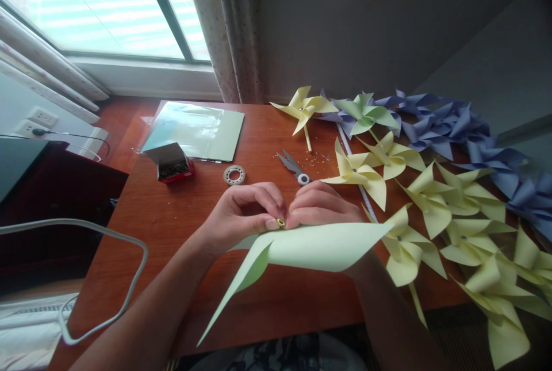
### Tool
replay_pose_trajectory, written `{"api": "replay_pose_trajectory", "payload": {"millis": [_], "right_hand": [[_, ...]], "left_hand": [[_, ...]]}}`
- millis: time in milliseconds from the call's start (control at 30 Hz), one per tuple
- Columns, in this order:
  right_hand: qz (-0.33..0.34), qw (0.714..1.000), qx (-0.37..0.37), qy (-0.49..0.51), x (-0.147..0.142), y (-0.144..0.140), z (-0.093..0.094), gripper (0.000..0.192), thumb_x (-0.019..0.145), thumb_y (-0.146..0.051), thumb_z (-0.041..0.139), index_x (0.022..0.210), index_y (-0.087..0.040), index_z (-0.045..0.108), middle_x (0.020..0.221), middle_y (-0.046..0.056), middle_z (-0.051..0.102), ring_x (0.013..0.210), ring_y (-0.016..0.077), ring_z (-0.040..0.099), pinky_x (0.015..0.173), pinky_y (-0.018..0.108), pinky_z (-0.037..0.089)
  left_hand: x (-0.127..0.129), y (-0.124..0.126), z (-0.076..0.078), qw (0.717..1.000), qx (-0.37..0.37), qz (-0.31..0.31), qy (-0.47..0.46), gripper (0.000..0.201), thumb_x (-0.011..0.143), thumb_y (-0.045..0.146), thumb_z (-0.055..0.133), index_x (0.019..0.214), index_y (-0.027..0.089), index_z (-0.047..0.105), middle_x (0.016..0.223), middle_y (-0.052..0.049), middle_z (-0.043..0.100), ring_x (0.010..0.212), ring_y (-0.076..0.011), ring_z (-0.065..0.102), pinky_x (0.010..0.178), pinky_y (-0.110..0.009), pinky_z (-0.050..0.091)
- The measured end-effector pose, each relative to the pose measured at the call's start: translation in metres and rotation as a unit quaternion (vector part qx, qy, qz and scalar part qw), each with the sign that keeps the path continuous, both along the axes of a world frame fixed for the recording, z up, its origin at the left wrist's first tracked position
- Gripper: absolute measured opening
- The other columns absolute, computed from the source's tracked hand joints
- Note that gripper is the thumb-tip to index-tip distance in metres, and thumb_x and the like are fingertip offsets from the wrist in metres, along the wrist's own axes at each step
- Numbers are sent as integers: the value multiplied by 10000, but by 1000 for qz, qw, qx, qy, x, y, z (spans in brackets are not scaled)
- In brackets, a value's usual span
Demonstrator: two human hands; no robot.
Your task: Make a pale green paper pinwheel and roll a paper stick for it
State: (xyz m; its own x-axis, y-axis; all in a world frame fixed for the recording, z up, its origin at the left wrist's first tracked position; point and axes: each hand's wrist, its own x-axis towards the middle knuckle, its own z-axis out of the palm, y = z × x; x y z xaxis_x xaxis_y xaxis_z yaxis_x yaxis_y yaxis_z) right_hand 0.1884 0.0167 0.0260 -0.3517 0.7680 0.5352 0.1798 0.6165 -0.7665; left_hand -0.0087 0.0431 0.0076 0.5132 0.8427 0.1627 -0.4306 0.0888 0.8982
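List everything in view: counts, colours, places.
Held pinwheel: one, pale green, centre
Loop: one, yellow, behind it
Yellow pinwheels: at least eight, right
Green pinwheel: one, back right
Blue pinwheels: several, far right
Box: one, red, left
Tape roll: one, whitish, near box
Paper pack: one, pale green, behind box
Scissors: one, grey, centre
Scraps: many, pale, beside scissors
Strip: one, pale, among pinwheels
Table: one, brown, centre
Cables: several, white and black, left
Sockets: two, white, left
Window: one, bright, back
Curtains: two, pale, flanking window
Left hand: one, at loop
Right hand: one, at held pinwheel
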Motion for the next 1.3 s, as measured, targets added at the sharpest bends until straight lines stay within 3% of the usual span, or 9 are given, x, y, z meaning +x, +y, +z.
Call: {"api": "replay_pose_trajectory", "payload": {"millis": [533, 867, 1100, 1300], "right_hand": [[-3, 1000, 4, 13, -2, -1, 0, 69, 928, -181, 685, 869, -200, 716, 824, 42, 707, 839, 206, 629, 813, 377, 555], [-8, 999, 33, 4, 2, 2, 0, 69, 916, -133, 691, 859, -147, 726, 815, 72, 715, 832, 203, 627, 793, 371, 542], [34, 998, 46, -19, 7, 3, 6, 95, 866, -43, 699, 921, -109, 738, 883, 103, 722, 885, 225, 625, 813, 387, 545], [3, 998, 55, 13, 1, 1, -1, 82, 906, -116, 685, 919, -167, 748, 856, 66, 717, 856, 212, 614, 783, 372, 548]], "left_hand": [[0, 2, -4, 999, 39, -5, -14, 114, 777, 58, 785, 832, 156, 799, 829, -50, 690, 778, -131, 658, 740, -242, 543], [0, 0, -5, 997, 65, 32, 7, 134, 777, 46, 780, 840, 163, 794, 847, -57, 676, 791, -143, 650, 717, -244, 535], [-2, -3, 2, 1000, 6, -8, 6, 60, 829, 127, 761, 858, 161, 800, 888, -66, 649, 770, -133, 617, 683, -240, 498], [-2, -4, 4, 1000, -19, -13, 10, 56, 847, 170, 754, 817, 141, 793, 829, -66, 662, 764, -136, 618, 703, -240, 481]]}}
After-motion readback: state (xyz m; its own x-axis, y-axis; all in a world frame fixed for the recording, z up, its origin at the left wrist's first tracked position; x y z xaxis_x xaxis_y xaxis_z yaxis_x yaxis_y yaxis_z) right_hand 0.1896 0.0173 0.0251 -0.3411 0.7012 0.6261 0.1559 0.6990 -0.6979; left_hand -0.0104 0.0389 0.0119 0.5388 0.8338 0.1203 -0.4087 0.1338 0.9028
